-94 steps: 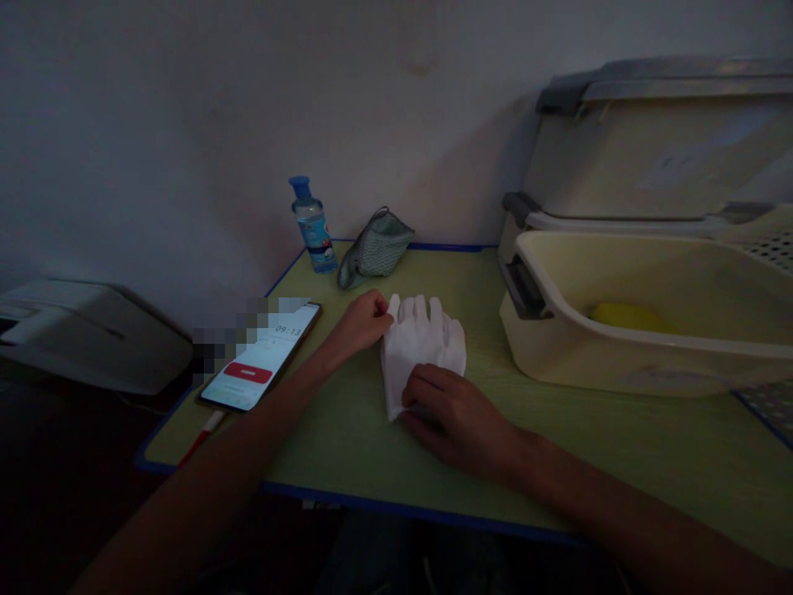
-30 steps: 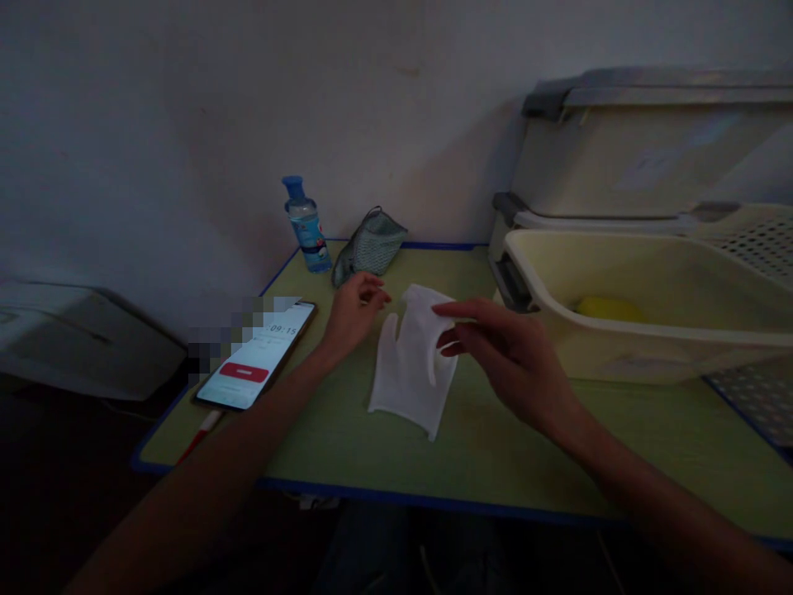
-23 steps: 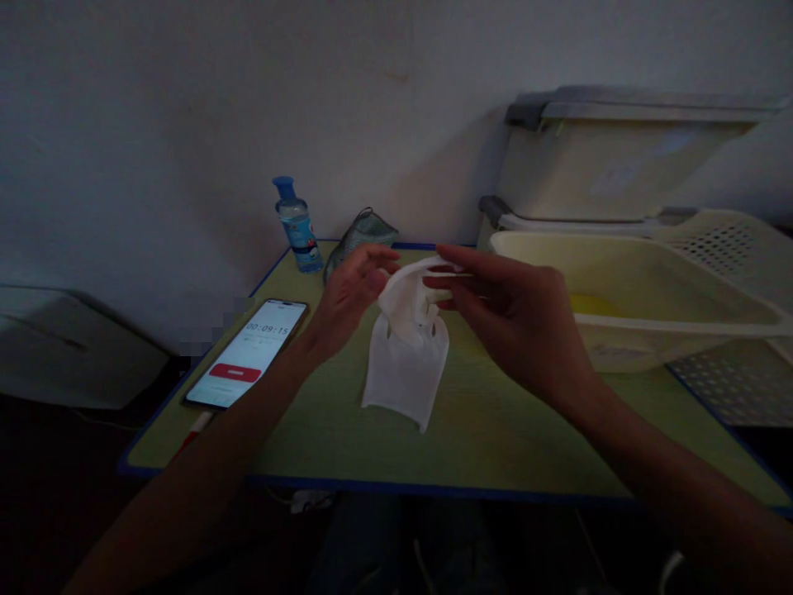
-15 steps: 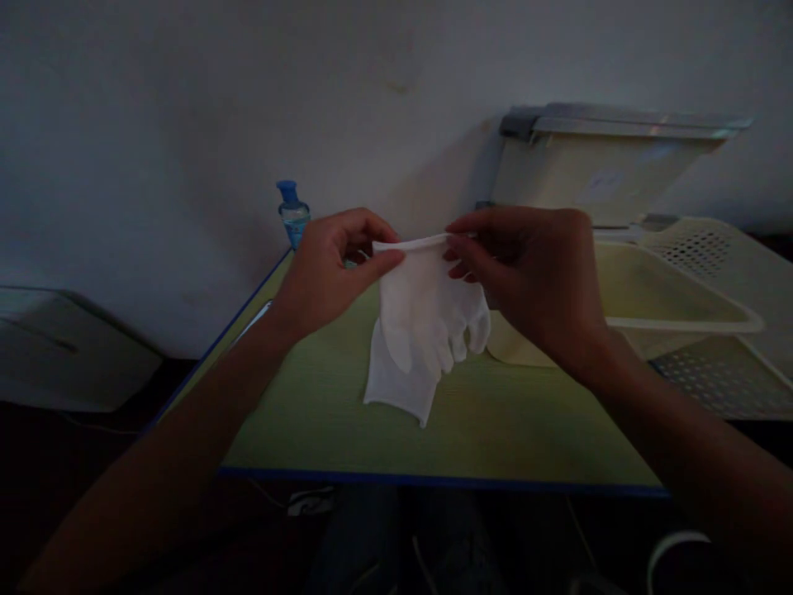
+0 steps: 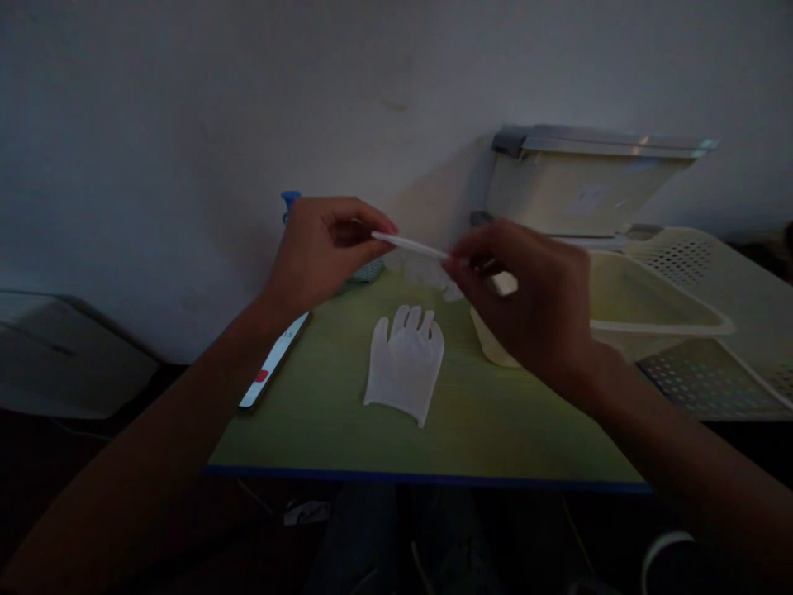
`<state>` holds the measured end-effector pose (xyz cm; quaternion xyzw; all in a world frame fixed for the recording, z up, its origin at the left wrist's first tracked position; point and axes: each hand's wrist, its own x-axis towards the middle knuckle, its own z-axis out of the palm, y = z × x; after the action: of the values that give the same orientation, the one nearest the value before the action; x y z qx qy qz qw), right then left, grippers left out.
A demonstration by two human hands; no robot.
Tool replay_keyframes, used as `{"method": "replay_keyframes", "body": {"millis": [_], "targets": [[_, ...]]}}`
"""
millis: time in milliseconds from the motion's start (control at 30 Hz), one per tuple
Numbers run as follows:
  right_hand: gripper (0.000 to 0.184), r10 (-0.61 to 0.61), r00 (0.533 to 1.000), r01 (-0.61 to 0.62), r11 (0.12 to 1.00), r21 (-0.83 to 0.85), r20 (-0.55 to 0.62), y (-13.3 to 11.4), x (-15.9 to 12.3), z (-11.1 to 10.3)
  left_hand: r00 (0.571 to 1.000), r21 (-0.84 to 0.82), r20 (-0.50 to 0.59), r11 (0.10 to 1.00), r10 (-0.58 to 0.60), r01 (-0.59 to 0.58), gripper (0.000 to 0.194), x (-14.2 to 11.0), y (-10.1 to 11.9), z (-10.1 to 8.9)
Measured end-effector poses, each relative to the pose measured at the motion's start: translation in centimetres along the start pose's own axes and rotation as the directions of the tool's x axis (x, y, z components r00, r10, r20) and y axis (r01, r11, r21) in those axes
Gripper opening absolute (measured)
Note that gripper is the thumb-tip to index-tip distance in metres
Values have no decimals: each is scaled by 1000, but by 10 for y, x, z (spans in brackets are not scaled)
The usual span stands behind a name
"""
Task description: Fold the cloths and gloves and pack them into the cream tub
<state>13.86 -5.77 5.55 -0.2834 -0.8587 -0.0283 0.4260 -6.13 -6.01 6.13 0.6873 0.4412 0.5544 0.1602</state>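
Both hands hold one white glove [image 5: 412, 245] in the air, seen nearly edge-on at its cuff. My left hand [image 5: 325, 248] pinches one corner of the cuff between thumb and fingers. The opposite corner is pinched by my right hand [image 5: 524, 285]. Behind the cuff the glove's fingers stretch away, blurred by motion. Below, a second white glove [image 5: 405, 364] lies flat on the green table [image 5: 322, 430], fingers pointing toward the wall and cuff toward me.
A lit phone [image 5: 273, 364] lies by my left forearm. The blue-capped bottle [image 5: 290, 201] is mostly hidden behind my left hand. At right stand a cream container [image 5: 666, 326] with a raised lid [image 5: 595, 182] and a perforated basket [image 5: 737, 273]. The table has a blue front edge [image 5: 427, 478].
The held glove has swung from hanging down to nearly level, its fingers now pointing away. The glove on the table is uncovered. The phone shows more.
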Motion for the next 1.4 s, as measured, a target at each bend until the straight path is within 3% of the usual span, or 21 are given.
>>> {"method": "replay_keyframes", "body": {"millis": [100,200,333,500,633,833,1000,1300,1400], "targets": [[13,-125,973,134,990,-38,193,-7,-48,16,981,86,193,996,17,-34,6,-42,-17,0],[15,-206,888,227,974,-3,412,-5,-93,42,932,215,354,977,-78,0,13,-87,-46,9],[13,-128,906,122,992,40,403,-1,-113,60,931,238,357,971,-78,-10,16,-121,-68,17],[17,-165,918,134,985,112,360,-1,-109,56,928,227,365,960,74,-165,13,-124,-64,15],[16,-173,948,127,975,180,268,0,-111,51,897,184,417,952,147,-242,13,-125,-61,10],[16,-149,873,55,976,210,465,2,-114,49,835,125,525,956,164,-267,13,-128,-62,9],[16,-85,861,-15,981,192,501,4,-116,46,827,109,530,952,189,-287,12,-127,-62,9],[19,-244,848,168,966,197,471,5,-116,45,788,75,560,932,255,-354,13,-127,-62,11],[16,-222,820,137,971,197,527,3,-115,41,768,80,586,925,258,-371,11,-127,-62,11]]}}
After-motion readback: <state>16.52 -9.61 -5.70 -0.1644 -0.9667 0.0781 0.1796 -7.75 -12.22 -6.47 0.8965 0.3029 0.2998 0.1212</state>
